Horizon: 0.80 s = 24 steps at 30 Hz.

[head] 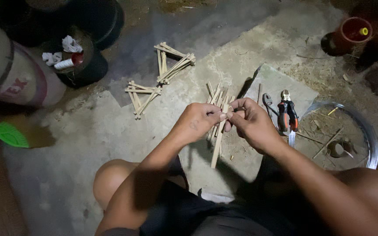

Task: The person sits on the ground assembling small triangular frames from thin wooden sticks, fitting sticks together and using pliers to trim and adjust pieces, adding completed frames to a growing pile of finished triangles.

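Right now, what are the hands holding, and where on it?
Both hands, left and right, pinch a thin wooden stick near its upper end; the rest hangs free.

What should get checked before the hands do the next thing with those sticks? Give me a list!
1. Left hand grips the stick: ok.
2. Right hand pinches the stick's top end: ok.
3. Pliers lie beside the right hand, within easy reach: ok.
4. Spare sticks lie just behind the hands: ok.
5. Finished bundles sit apart on the floor: ok.
6. Anything tied around the stick: cannot tell, fingers hide it.
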Available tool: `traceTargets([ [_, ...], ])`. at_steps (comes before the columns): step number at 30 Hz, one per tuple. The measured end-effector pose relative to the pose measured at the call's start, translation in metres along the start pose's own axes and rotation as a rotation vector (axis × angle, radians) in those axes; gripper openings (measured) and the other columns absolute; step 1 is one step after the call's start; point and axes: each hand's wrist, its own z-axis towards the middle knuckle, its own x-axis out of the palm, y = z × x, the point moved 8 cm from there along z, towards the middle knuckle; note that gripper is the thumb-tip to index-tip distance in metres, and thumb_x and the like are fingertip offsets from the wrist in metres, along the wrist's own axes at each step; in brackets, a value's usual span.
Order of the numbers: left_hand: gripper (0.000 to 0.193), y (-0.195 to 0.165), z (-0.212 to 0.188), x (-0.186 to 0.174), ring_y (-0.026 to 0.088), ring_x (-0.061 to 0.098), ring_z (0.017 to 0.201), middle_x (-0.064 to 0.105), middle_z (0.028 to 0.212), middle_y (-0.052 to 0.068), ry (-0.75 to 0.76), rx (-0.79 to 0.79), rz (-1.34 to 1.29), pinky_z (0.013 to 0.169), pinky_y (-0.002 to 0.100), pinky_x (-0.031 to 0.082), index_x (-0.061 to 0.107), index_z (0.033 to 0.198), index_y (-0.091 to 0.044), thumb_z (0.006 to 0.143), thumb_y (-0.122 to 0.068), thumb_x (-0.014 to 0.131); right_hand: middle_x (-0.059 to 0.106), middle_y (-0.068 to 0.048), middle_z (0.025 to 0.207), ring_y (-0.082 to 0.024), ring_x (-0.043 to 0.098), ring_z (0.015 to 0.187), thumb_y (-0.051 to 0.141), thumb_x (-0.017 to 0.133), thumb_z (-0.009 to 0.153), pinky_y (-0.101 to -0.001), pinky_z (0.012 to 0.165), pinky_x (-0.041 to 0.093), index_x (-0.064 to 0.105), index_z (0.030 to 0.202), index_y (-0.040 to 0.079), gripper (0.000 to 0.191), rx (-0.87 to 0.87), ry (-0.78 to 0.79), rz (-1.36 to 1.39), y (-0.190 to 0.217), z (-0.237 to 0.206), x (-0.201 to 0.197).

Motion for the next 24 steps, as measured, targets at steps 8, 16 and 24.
traceTargets([
  [8,0.024,0.007,0.002,0.003,0.011,0.06,0.064,0.071,0.07,0.006,0.015,-0.018,-0.021,0.062,0.029,0.051,0.08,0.09,-0.007,0.091,-0.027,0.068,0.068,-0.004,0.076,-0.004,0.041,0.045,0.017,0.063,0.097,-0.0212,0.04,0.03,0.053,0.116,0.004,0.024,0.035,0.044,0.097,-0.002,-0.001,0.001],
  [16,0.026,0.017,0.005,0.009,0.01,0.059,0.065,0.071,0.071,0.006,0.02,-0.011,-0.037,0.063,0.031,0.052,0.08,0.093,-0.005,0.092,-0.029,0.069,0.066,-0.005,0.074,-0.005,0.041,0.045,0.015,0.066,0.096,-0.0225,0.039,0.029,0.055,0.113,0.003,0.023,0.084,-0.04,0.029,-0.009,-0.001,0.002],
  [24,0.027,0.029,0.007,0.019,0.008,0.062,0.074,0.075,0.079,0.004,0.095,-0.034,-0.214,0.071,0.027,0.053,0.08,0.094,-0.003,0.096,-0.026,0.067,0.066,-0.003,0.071,-0.005,0.047,0.048,0.018,0.065,0.096,-0.0223,0.041,0.034,0.057,0.111,0.004,0.022,0.03,-0.088,-0.023,-0.009,-0.005,-0.001],
])
